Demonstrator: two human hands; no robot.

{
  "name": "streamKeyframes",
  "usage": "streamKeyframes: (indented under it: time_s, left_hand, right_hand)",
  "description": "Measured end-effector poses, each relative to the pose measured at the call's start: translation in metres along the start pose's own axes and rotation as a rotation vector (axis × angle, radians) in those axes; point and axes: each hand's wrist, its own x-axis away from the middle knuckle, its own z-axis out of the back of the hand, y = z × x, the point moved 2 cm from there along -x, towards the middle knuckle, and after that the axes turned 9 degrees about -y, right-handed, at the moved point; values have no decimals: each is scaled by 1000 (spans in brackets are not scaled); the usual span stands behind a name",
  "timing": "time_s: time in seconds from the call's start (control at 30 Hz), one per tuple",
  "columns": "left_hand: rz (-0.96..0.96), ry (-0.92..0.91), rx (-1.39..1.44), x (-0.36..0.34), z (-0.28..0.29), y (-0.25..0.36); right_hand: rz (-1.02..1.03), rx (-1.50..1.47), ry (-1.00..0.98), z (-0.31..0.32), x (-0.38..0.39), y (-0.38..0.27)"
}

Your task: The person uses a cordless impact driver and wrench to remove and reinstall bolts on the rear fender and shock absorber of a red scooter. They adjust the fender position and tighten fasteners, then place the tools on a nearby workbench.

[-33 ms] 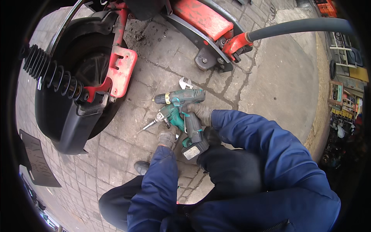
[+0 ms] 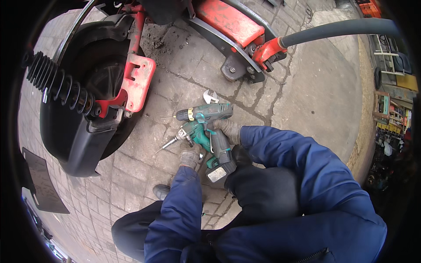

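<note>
My right hand [image 2: 226, 130], in a grey knit glove, is closed round the grip of a teal and black cordless drill [image 2: 210, 111] with a gold-ringed chuck. The drill's thin bit points left. Just nearer lies a green power tool [image 2: 196, 133] with a silver nose and a long socket, partly covered by the drill's handle. Against it my gloved left hand [image 2: 189, 157] is closed, with small dark and silvery bits showing at its edges; what it holds is hidden. Beyond the drill an adjustable wrench [image 2: 210, 96] lies on the paving.
At left stands a partly dismantled scooter's rear wheel with a black fender [image 2: 74, 149], a coil spring [image 2: 57, 83] and a red bracket [image 2: 140, 83]. A red and black frame part [image 2: 228, 22] is at the top, with a thick grey tube [image 2: 342, 29]. Shelves of goods [image 2: 392, 118] line the right.
The view has shifted very slightly. Both hands and the two power tools stay practically where they were.
</note>
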Motion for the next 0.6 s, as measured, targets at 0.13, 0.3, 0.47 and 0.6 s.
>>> streamKeyframes:
  time_s: [0.13,0.3,0.47,0.6]
  left_hand:
    - [-45,-155,-201,-10,9,-1]
    - [-65,-199,-102,0,31,-7]
    - [107,-178,-411,11,44,-23]
    - [196,-76,-546,33,48,-16]
  right_hand:
    - [67,49,-45,16,-2,9]
    - [37,-38,22,37,35,9]
    - [209,0,52,83,76,4]
    - [252,164,235,136,79,0]
